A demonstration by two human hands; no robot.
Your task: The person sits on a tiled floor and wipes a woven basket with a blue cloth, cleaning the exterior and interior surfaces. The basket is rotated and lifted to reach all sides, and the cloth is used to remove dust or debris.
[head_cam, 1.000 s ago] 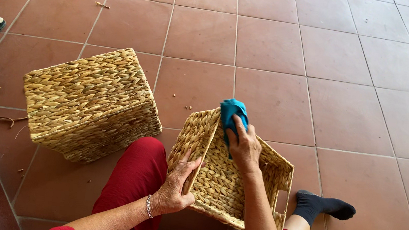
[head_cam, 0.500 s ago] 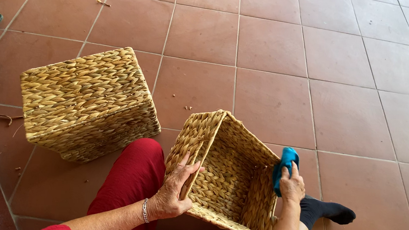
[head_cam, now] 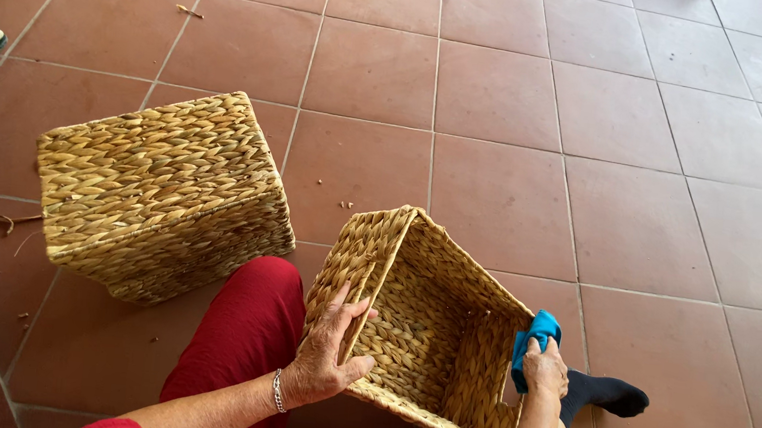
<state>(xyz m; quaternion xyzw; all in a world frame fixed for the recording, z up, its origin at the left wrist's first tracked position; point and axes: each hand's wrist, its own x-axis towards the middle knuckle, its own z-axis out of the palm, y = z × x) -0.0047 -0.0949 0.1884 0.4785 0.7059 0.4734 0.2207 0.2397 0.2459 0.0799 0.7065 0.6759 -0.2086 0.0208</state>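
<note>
Your left hand (head_cam: 327,353) clamps the light, stiff woven basket (head_cam: 430,330) by its rim, your right hand (head_cam: 545,369) pressing a soft blue cloth (head_cam: 532,336) on the opposite rim

Bare tiled floor (head_cam: 521,116) lies open ahead; the overturned basket (head_cam: 164,193) blocks the left
</note>
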